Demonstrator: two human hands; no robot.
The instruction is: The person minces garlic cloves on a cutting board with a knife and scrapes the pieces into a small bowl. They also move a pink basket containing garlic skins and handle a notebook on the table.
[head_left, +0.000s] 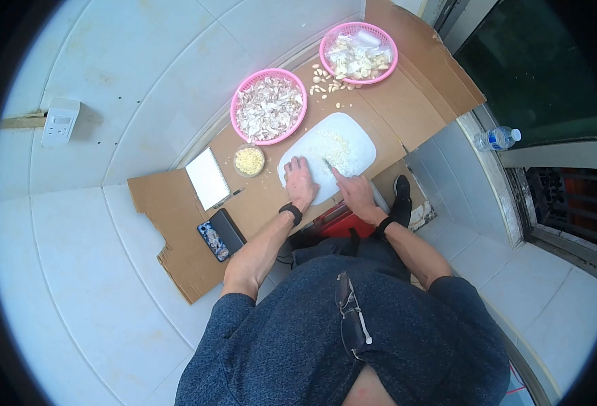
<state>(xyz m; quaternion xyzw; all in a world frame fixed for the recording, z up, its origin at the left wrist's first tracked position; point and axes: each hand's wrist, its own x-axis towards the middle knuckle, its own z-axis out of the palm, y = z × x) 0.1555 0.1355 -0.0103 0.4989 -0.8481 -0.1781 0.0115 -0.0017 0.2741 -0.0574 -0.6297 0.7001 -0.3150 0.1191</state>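
A white cutting board lies on the cardboard, with chopped pale bits, likely garlic, scattered over it. My left hand rests palm down on the board's near left part, its fingers stretched out. In my right hand is a knife, its handle hidden in the grip. The short blade points to the board's middle, and my index finger reaches forward along it. Left of the board stands a small round container of minced pale bits.
One pink basket holds papery peelings; another holds cloves and plastic bags, with loose cloves beside it. A notebook, a pen, a patterned phone and a dark case lie left. A water bottle stands right.
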